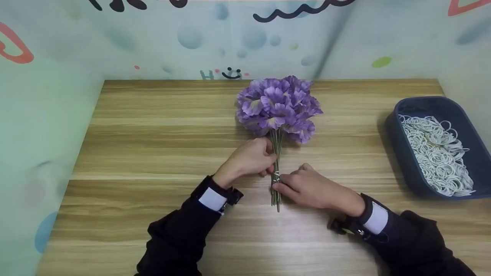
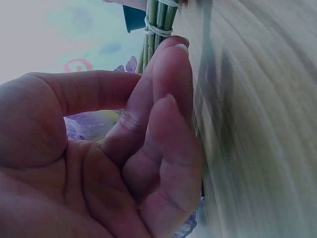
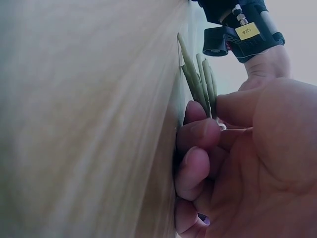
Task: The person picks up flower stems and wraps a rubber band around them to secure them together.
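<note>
A bunch of purple artificial flowers [image 1: 280, 105] lies on the table, blooms toward the back wall and green stems [image 1: 277, 153] toward the person. White rubber bands [image 2: 157, 29] circle the stems near their lower part. Just under the blooms, the left hand [image 1: 253, 156] pinches the stems between thumb and fingers. Lower down, at the bands, the right hand [image 1: 312, 188] grips the stems between thumb and curled fingers. In the right wrist view the cut stem ends [image 3: 198, 79] stick out past the right hand's fingers.
A dark blue bin [image 1: 412, 168] at the right holds many loose white rubber bands [image 1: 437, 157]. The wooden table [image 1: 153, 153] meets a printed backdrop [image 1: 161, 42] at the back and sides. Both wrists carry strapped cameras.
</note>
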Tool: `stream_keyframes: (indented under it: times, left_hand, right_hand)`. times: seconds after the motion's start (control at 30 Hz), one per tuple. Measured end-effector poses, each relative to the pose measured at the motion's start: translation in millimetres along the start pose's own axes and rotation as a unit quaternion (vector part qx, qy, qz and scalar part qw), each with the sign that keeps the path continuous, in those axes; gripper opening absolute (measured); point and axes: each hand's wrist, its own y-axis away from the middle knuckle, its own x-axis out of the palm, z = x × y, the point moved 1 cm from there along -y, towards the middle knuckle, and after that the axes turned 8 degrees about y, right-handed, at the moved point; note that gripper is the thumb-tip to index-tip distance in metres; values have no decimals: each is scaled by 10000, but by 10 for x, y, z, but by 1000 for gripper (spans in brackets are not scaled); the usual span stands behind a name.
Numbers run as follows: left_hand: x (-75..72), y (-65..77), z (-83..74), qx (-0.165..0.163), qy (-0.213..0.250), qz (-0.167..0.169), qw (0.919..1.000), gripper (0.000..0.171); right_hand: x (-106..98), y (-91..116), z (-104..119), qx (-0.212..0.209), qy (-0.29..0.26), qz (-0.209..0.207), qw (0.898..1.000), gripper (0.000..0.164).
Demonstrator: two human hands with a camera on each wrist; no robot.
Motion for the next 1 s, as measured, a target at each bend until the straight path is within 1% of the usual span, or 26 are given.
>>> stream_keyframes:
  times: [0.23,0.47,0.7,0.87,1.0]
  left_hand:
    - [8,9,1,-33,131,51,9999,14]
    - [3,14,-7,-160,224,83,9996,19]
    - [6,1,-4,-119,168,83,9998,17]
    - [5,3,2,-188,283,99,9994,17]
    - [4,12,2,-169,358,91,9992,17]
  right_hand:
    - [4,1,4,49,-49,93,9999,34]
    - [-3,-5,3,121,-6,139,9998,35]
    - [-2,-5,-5,125,-26,163,9998,35]
    - [-1,-8,-6,125,-37,168,9998,35]
    - [-1,-10,-1,111,-16,135,9998,35]
